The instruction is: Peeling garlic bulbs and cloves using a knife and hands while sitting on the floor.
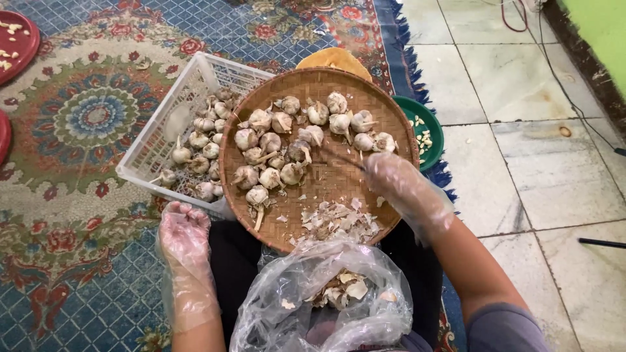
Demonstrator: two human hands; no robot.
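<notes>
Both my hands wear loose clear plastic gloves. My right hand (398,186) hovers over the right side of a round woven tray (326,79) and grips a thin knife (342,158) whose blade points left towards the garlic bulbs (282,148) heaped on the tray. A pile of dry garlic skins (339,220) lies on the tray's near part. My left hand (182,236) rests low at the tray's near left, beside the corner of a white plastic crate (171,111), and holds nothing. A clear plastic bag (306,303) with skins in it sits on my lap.
The crate holds more garlic bulbs (199,146). A green bowl (432,125) with peeled cloves sits right of the tray, and a yellow lid-like thing (336,58) lies behind it. Red plates (16,42) lie at the far left on a patterned carpet (85,117). Tiled floor (535,117) and cables lie to the right.
</notes>
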